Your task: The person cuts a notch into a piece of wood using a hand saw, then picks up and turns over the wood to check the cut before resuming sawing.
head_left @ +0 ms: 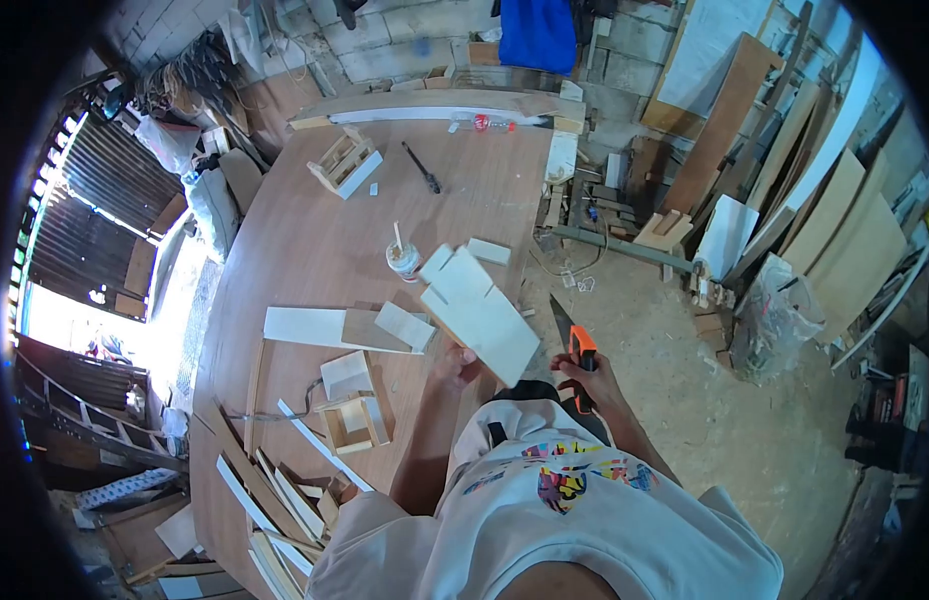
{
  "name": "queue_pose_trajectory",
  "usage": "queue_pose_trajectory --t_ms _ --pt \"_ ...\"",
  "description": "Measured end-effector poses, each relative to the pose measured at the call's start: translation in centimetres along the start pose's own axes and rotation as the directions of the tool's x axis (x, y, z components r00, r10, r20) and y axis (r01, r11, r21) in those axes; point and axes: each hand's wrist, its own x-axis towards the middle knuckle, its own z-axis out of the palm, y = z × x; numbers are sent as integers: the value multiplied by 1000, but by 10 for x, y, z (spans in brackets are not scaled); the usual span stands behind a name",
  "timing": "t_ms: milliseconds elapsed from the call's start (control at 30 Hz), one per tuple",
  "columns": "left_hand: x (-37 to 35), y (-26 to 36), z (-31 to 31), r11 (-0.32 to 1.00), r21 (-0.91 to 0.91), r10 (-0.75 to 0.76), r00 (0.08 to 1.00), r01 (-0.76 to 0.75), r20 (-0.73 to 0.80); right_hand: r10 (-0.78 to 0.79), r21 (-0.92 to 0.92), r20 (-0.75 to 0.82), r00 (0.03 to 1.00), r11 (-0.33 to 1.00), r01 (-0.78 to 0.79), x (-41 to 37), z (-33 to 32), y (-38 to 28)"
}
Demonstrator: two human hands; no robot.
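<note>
Below a block wall, the wooden bench carries a jar with a stick in it and, nearer the person, an open wooden box. The left hand's fingers pinch the lower left edge of a notched white board, held up at the bench's right edge. The right hand has its fingers closed around the orange-and-black handle of a handsaw.

Through my camera feed, I have both bare forearms reaching forward from either side of the torso. My left hand is in a grip, thumb showing. My right hand is closed too, held apart from the left, its forearm angling inward.
</note>
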Motion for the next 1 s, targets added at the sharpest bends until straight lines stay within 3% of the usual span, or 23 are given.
queue_pose_trajectory --t_ms 67,133,233,467,533,567,633,667,733,767,833,867,933,1000 --pt "4 -12 -9 999 -27 21 998 -22 -63 -25 98 -10 1000 995 26 -13 25 -29" --pt "13 -16 -7 995 -56 92 990 -86 109 -104 172 45 994 981 95 -10 24 -28" --pt "17 -11 7 995 -2 98 990 -98 98 -101 210 -4 995 973 99 -20 32 -53" --pt "24 7 40 976 151 147 986 -157 75 -225 120 -150 963 962 244 -16 42 -85" --pt "17 5 21 896 363 -228 966 257 -120 -173 79 -177 969 979 189 -16 41 -96" --pt "22 10 31 896 364 -226 967 255 -120 -234 81 -208 950 964 255 -14 37 -97" --pt "31 23 61 990 118 64 991 -78 118 -331 71 -236 914 932 356 -8 25 -94" --pt "32 24 61 990 117 66 991 -80 116 -331 69 -234 914 932 355 -10 23 -99" --pt "33 25 59 926 -371 -86 995 66 -39 -350 39 -252 902 928 371 -13 22 -111" --pt "32 24 60 925 -373 -89 995 68 -40 -372 30 -241 897 920 390 -10 18 -111" --pt "34 23 59 922 -387 -113 962 8 -247 -407 -25 -256 877 910 415 -9 11 -113" --pt "32 23 59 921 -390 -118 961 13 -248 -439 -78 -266 858 897 435 -10 10 -115" --pt "29 21 57 989 128 -35 960 73 -279 -432 -84 -293 853 901 427 -14 9 -123" --pt "29 22 65 990 126 -31 959 69 -281 -423 -90 -321 847 904 417 -18 8 -128"
